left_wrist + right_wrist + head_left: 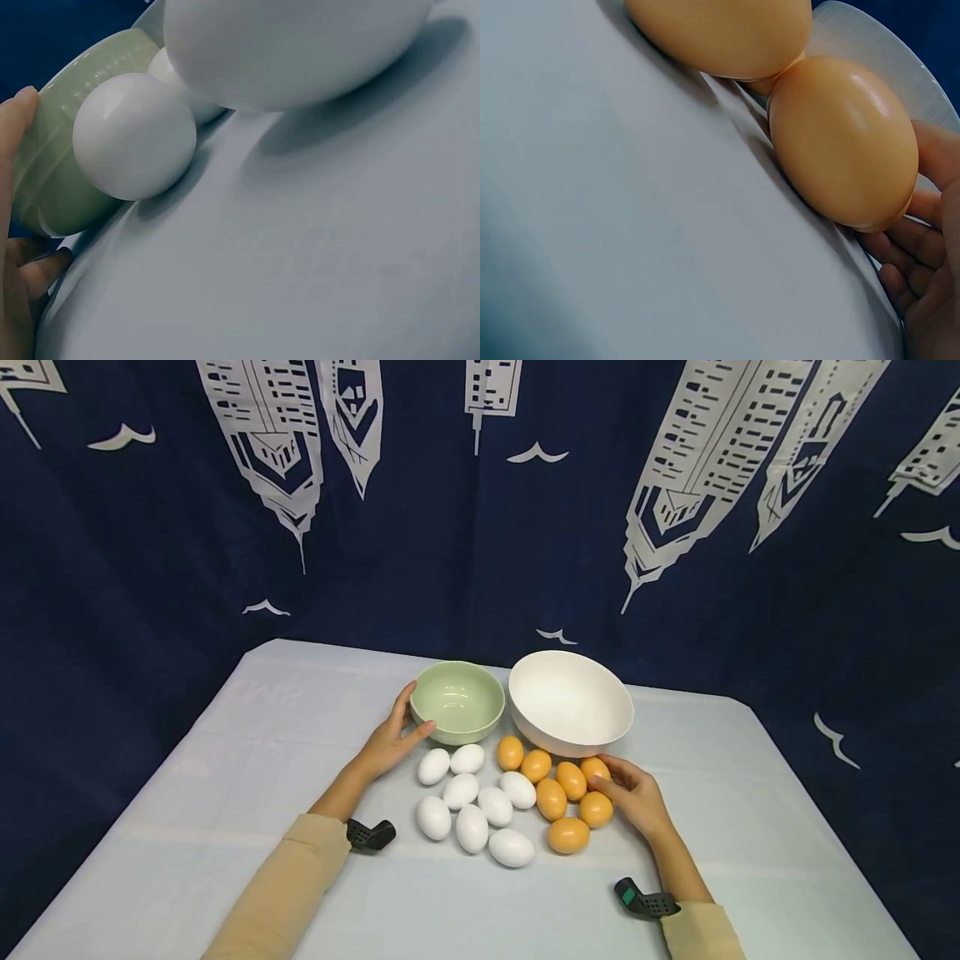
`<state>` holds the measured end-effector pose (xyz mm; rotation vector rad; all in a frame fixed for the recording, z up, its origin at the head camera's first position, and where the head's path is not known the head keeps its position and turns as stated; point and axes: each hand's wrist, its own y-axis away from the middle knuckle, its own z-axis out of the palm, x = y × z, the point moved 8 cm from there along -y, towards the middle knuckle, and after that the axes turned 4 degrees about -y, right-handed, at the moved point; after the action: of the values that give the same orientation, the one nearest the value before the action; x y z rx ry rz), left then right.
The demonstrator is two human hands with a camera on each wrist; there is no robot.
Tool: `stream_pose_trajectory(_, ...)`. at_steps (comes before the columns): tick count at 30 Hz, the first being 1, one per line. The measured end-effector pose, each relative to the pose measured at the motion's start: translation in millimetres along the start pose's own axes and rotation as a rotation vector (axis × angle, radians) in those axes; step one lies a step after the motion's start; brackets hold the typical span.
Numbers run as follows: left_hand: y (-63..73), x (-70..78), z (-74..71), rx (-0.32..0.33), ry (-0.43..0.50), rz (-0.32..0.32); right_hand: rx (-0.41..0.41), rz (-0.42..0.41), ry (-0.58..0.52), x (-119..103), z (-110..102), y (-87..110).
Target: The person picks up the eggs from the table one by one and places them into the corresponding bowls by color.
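My left hand (386,743) holds the left side of a light green bowl (459,700), thumb on its near side and fingers round its far left. In the left wrist view, the thumb lies against the bowl's outer wall (56,161). My right hand (633,793) has thumb and fingers about a brown egg (595,767), at the near edge of a larger white bowl (570,697). In the right wrist view, a nearer brown egg (844,142) mostly hides the held one. Several other brown eggs (551,799) and several white eggs (495,807) lie between my arms.
A pale cloth covers the table (247,735). The two bowls stand side by side near its back edge. Behind hangs a dark blue curtain (450,568) with white building and bird prints. Black wrist devices (645,900) sit on both wrists.
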<state>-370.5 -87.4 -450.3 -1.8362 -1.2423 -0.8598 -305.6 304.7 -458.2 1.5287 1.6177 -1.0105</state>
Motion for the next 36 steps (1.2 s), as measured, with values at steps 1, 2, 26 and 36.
stream_pose_trajectory(1,0.1,-0.7,-0.1,0.002,-0.002,-0.004,0.003,-0.002,-0.004,0,0,-0.4)
stream_pose_trajectory(2,0.1,-1.1,-0.1,0.002,-0.002,-0.005,0.008,-0.002,-0.008,0,0,-0.6)
stream_pose_trajectory(26,1.2,-4.9,-1.3,0.006,-0.049,-0.020,0.073,-0.076,-0.220,-9,-8,5.7)
stream_pose_trajectory(36,-0.6,-4.9,0.1,-0.001,-0.049,-0.027,0.028,-0.100,-0.056,-6,-10,8.4)
